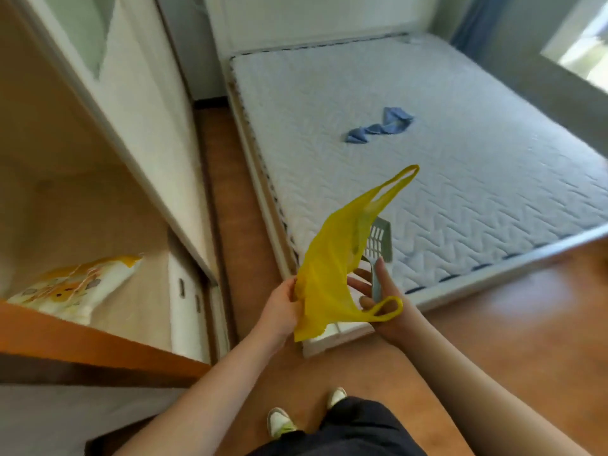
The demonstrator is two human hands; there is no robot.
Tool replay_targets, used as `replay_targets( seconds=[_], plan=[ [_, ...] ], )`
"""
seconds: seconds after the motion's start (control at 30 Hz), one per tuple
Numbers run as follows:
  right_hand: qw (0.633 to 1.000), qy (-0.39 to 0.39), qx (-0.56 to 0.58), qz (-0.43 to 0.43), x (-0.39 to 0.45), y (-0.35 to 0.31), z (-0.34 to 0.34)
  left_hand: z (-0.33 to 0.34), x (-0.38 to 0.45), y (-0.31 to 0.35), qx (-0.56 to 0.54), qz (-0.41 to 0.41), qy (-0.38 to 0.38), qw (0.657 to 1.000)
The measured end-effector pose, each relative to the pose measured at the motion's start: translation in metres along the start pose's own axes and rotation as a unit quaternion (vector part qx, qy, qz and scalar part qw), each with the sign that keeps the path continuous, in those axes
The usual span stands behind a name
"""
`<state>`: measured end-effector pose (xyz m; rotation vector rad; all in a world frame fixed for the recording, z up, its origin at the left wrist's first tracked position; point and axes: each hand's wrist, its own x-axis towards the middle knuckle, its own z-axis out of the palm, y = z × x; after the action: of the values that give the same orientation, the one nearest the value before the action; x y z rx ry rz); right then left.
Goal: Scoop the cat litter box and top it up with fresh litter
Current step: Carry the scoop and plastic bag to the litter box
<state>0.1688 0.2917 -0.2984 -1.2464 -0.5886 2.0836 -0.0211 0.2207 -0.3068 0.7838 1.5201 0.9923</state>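
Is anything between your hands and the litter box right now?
No litter box is in view, so that cannot be judged. The left hand holds the yellow bag; the right hand holds the scoop.

1. Plastic bag [332, 268] hangs between both hands; left hand [279, 307] pinches its left edge.
2. Litter scoop [378, 258] stands up from right hand [388, 311], handle against the fingers [357, 284], head above them, behind bag.
3. Mattress [427, 159] beyond fingertips; cloth [381, 125] on it.
4. Litter sack [75, 287] far left of left fingers, in the cupboard [65, 192].
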Motion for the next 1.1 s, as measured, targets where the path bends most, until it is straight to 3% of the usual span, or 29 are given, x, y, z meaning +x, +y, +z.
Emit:
replay_targets(
  seconds=[0.1,0.2,0.33,0.43,0.6,0.73,0.87,0.97,1.03,1.1],
  plan=[
    [0.998,0.039,-0.01,-0.046,-0.03,-0.015,-0.034,0.043,-0.002,0.004,0.133,0.066,-0.048,0.988],
    [0.989,0.12,-0.024,-0.081,-0.064,-0.024,-0.073,0.09,-0.002,0.001,0.266,0.128,-0.098,0.95],
    [0.971,0.21,0.017,-0.117,-0.112,-0.03,-0.145,0.176,-0.011,-0.003,0.349,0.173,-0.166,0.906],
    [0.945,0.292,0.044,-0.14,-0.152,-0.037,-0.209,0.246,-0.024,-0.004,0.335,0.18,-0.21,0.901],
    [0.908,0.384,0.038,-0.162,-0.227,-0.048,-0.32,0.352,-0.035,-0.013,0.215,0.137,-0.2,0.946],
    [0.877,0.44,0.057,-0.186,-0.274,-0.058,-0.379,0.423,-0.042,-0.003,0.177,0.08,-0.186,0.963],
    [0.857,0.465,0.093,-0.202,-0.295,-0.064,-0.411,0.477,-0.049,0.015,0.168,0.133,-0.18,0.96],
    [0.847,0.467,0.134,-0.214,-0.297,-0.069,-0.427,0.518,-0.067,0.034,0.204,0.201,-0.282,0.916],
    [0.845,0.462,0.156,-0.219,-0.293,-0.074,-0.432,0.547,-0.069,0.035,0.27,0.207,-0.362,0.868],
    [0.845,0.457,0.161,-0.224,-0.287,-0.082,-0.436,0.574,-0.061,0.029,0.344,0.207,-0.39,0.828]
  ],
)
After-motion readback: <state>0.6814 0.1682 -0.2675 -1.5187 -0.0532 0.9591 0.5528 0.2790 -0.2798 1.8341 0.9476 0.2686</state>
